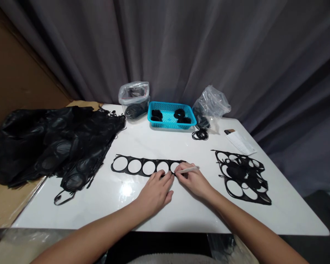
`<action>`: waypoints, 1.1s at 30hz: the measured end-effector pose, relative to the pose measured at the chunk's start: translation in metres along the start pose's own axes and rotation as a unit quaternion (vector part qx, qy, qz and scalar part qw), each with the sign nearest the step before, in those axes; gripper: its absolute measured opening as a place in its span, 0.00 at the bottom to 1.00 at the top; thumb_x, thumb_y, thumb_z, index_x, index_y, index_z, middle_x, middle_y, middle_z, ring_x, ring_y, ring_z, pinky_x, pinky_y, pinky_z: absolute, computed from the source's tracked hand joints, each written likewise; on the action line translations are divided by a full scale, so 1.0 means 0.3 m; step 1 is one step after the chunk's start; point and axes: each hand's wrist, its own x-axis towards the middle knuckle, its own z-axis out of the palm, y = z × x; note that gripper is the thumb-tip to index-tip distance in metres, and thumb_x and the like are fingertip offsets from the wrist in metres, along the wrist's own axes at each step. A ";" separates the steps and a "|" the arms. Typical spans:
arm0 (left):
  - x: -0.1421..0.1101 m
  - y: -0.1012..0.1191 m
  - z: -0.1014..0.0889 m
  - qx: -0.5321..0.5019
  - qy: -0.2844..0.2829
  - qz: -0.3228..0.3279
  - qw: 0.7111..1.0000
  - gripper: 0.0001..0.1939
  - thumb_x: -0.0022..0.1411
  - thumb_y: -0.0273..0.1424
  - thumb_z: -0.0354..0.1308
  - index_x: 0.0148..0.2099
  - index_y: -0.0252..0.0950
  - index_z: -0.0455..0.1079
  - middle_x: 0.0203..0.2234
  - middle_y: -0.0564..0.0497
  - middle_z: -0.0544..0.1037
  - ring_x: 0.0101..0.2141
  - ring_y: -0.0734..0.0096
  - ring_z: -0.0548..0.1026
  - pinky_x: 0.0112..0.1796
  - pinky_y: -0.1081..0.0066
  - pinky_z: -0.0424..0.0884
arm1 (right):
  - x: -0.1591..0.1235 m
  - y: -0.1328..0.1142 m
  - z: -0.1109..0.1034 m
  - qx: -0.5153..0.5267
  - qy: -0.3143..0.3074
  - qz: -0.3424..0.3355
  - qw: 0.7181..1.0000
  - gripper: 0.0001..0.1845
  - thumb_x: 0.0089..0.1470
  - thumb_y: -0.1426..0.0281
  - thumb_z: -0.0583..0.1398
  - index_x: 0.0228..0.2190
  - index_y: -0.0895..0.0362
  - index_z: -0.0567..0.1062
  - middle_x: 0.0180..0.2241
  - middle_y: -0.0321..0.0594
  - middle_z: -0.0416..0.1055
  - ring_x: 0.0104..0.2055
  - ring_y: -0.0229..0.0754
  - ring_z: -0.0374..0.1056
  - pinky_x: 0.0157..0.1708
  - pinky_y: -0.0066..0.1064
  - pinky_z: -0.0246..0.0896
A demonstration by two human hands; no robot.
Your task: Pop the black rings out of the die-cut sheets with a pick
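A strip of black rubbery sheet (142,167) with a row of large round holes lies flat on the white table. My left hand (158,190) rests palm down over its near edge, fingers stretched out and pressing on the strip. My right hand (194,181) is closed around a thin white pen-like tool (188,169), its tip down at the strip's right end beside my left fingertips. What kind of tip it has is too small to tell. My right fingers partly cover the last hole.
A blue basket (172,126) holding black rings stands at the back, between two clear plastic bags (134,95) (213,102). Loose black rings (200,135) lie before it. A black sheet pile (57,143) covers the left. More holed strips (243,176) and a paper (240,142) lie right.
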 end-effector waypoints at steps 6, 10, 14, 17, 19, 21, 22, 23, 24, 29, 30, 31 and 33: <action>-0.003 0.001 0.014 -0.014 0.005 0.003 1.000 0.24 0.65 0.28 0.55 0.63 0.29 0.61 0.56 0.41 0.71 0.59 0.45 0.63 0.59 0.49 0.58 | -0.014 0.003 0.022 -0.157 -0.015 -0.145 0.977 0.11 0.57 0.78 0.56 0.41 0.56 0.71 0.42 0.48 0.75 0.46 0.52 0.67 0.47 0.43 0.50; 0.000 0.002 0.007 -0.022 0.003 0.003 1.000 0.22 0.66 0.27 0.55 0.60 0.30 0.63 0.56 0.41 0.71 0.60 0.45 0.63 0.61 0.48 0.58 | 0.100 0.092 -0.073 -0.208 0.111 -0.040 0.971 0.08 0.58 0.76 0.53 0.33 0.55 0.71 0.31 0.45 0.73 0.38 0.49 0.66 0.46 0.42 0.49; 0.000 -0.001 -0.002 -0.038 0.002 0.005 0.999 0.23 0.65 0.28 0.56 0.62 0.30 0.62 0.57 0.40 0.71 0.60 0.46 0.63 0.60 0.46 0.60 | 0.221 0.191 -0.203 -0.174 0.247 0.079 0.950 0.09 0.59 0.71 0.52 0.30 0.55 0.70 0.29 0.43 0.73 0.34 0.48 0.66 0.41 0.38 0.52; -0.016 -0.006 -0.018 -0.057 0.011 0.016 0.998 0.24 0.65 0.27 0.57 0.62 0.32 0.62 0.58 0.41 0.71 0.62 0.48 0.62 0.60 0.48 0.61 | 0.258 0.190 -0.221 -0.084 0.226 0.116 0.964 0.09 0.57 0.66 0.54 0.26 0.54 0.68 0.28 0.42 0.73 0.32 0.47 0.67 0.36 0.34 0.55; -0.038 -0.011 -0.032 -0.061 0.023 0.023 0.998 0.25 0.65 0.27 0.56 0.63 0.33 0.61 0.58 0.42 0.70 0.63 0.51 0.60 0.61 0.51 0.62 | 0.253 0.151 -0.183 -0.024 0.181 0.112 0.977 0.10 0.55 0.64 0.56 0.24 0.53 0.68 0.27 0.40 0.73 0.32 0.46 0.67 0.35 0.33 0.56; -0.068 -0.020 -0.045 -0.047 0.037 0.009 0.998 0.24 0.65 0.27 0.56 0.63 0.32 0.61 0.59 0.40 0.69 0.63 0.52 0.61 0.60 0.53 0.63 | 0.229 0.095 -0.120 0.044 0.118 0.092 0.988 0.10 0.55 0.63 0.57 0.25 0.54 0.70 0.28 0.38 0.74 0.33 0.45 0.67 0.34 0.32 0.57; -0.084 -0.026 -0.049 -0.036 0.044 -0.007 0.998 0.24 0.66 0.27 0.55 0.63 0.31 0.61 0.58 0.39 0.69 0.62 0.52 0.63 0.60 0.54 0.64 | 0.211 0.064 -0.086 0.079 0.081 0.079 0.990 0.10 0.56 0.63 0.57 0.27 0.54 0.71 0.29 0.38 0.75 0.33 0.44 0.68 0.35 0.31 0.58; -0.098 -0.034 -0.052 -0.024 0.049 -0.024 0.998 0.23 0.66 0.27 0.55 0.62 0.31 0.61 0.58 0.38 0.69 0.61 0.51 0.64 0.59 0.54 0.64 | 0.190 0.034 -0.052 0.107 0.044 0.067 0.991 0.09 0.56 0.63 0.57 0.28 0.54 0.72 0.30 0.38 0.76 0.34 0.44 0.69 0.35 0.31 0.59; -0.111 -0.041 -0.053 -0.013 0.050 -0.036 0.998 0.23 0.67 0.28 0.55 0.62 0.31 0.62 0.57 0.38 0.70 0.61 0.51 0.65 0.59 0.54 0.65 | 0.169 0.007 -0.021 0.124 0.013 0.056 0.991 0.09 0.57 0.64 0.57 0.29 0.54 0.73 0.31 0.37 0.76 0.34 0.43 0.69 0.36 0.31 0.59; -0.138 -0.063 -0.039 0.026 0.027 -0.044 0.998 0.22 0.67 0.30 0.55 0.61 0.30 0.63 0.57 0.38 0.72 0.60 0.50 0.66 0.58 0.55 0.65 | 0.090 -0.069 0.070 0.119 -0.041 0.030 0.992 0.06 0.58 0.69 0.57 0.31 0.54 0.74 0.36 0.37 0.77 0.38 0.43 0.71 0.41 0.32 0.61; -0.139 -0.063 -0.036 0.033 0.024 -0.044 0.998 0.23 0.67 0.31 0.56 0.62 0.29 0.63 0.57 0.38 0.72 0.60 0.49 0.66 0.58 0.55 0.65 | 0.084 -0.072 0.077 0.121 -0.039 0.028 0.992 0.06 0.58 0.69 0.57 0.30 0.54 0.74 0.37 0.37 0.77 0.39 0.43 0.71 0.42 0.33 0.61; -0.139 -0.062 -0.033 0.038 0.024 -0.044 0.998 0.23 0.67 0.31 0.56 0.62 0.28 0.63 0.57 0.38 0.72 0.59 0.49 0.66 0.58 0.55 0.64 | 0.080 -0.073 0.082 0.123 -0.038 0.027 0.991 0.06 0.58 0.69 0.57 0.30 0.54 0.73 0.37 0.37 0.77 0.40 0.43 0.71 0.43 0.33 0.61; -0.140 -0.059 -0.029 0.044 0.025 -0.043 0.998 0.24 0.67 0.31 0.56 0.62 0.27 0.63 0.57 0.38 0.71 0.59 0.49 0.66 0.58 0.55 0.64 | 0.079 -0.072 0.089 0.125 -0.035 0.025 0.991 0.05 0.58 0.70 0.57 0.30 0.53 0.73 0.36 0.37 0.77 0.40 0.43 0.71 0.44 0.34 0.61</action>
